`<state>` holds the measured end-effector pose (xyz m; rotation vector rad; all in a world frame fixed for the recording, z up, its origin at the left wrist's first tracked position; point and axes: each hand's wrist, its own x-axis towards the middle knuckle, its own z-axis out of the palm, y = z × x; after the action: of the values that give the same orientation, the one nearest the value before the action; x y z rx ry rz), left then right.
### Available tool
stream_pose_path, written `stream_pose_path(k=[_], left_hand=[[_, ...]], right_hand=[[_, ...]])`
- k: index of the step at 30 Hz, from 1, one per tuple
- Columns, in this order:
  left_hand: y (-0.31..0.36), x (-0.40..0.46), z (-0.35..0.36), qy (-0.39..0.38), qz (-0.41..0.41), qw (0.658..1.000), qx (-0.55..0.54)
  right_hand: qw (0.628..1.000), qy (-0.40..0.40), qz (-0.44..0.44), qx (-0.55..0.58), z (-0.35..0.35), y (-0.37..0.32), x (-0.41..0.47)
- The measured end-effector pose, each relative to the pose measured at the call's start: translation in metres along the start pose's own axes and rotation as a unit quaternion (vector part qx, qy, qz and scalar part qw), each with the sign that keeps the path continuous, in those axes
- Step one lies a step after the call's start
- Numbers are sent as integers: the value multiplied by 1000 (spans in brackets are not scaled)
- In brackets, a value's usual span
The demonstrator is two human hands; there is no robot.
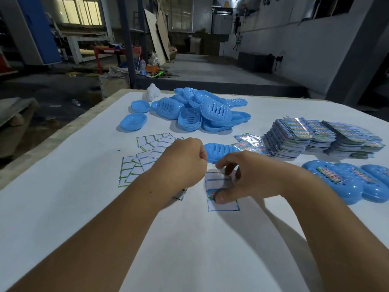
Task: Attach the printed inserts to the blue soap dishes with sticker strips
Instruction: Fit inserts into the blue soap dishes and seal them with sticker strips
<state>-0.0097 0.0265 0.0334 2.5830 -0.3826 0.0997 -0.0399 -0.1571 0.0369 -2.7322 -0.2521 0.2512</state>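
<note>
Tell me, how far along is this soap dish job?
Barely started, it seems. Done: the few finished dishes on the right carry inserts. In hand: the right hand holds a sticker sheet on the table while the left hand, fingers curled, works at its edge, beside one dish. Left: the pile of bare dishes and tall insert stacks.

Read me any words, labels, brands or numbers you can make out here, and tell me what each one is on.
No text here can be read.
Stacked printed inserts: colourful print, too small and blurred.
Inserts on the finished blue soap dishes: red and green characters, blurred.
Sticker sheet under the right hand: a small printed patch, unreadable.
Loose sticker sheets: blank white panels with green borders.
Bottle on the floor: label too far off.
</note>
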Motion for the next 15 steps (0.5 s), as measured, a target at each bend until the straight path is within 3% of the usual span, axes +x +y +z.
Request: stream_pose_path(k=[5,8,10,12,15], left_hand=[[-8,8,7,-9,-31,998,-61],[-6,9,8,-31,-63,982,-175],[-1,12,6,-39,-105,947,-301],[4,14,3,-43,-134,886,-441],[6,12,-2,-25,-130,833,-537]], right_hand=[[999,-10,-7,37,3,1,3],[992,52,-24,117,4,4,7],[974,117,-32,192,3,7,11],[947,175,-40,266,1,10,16],[896,234,-52,373,-1,13,20]])
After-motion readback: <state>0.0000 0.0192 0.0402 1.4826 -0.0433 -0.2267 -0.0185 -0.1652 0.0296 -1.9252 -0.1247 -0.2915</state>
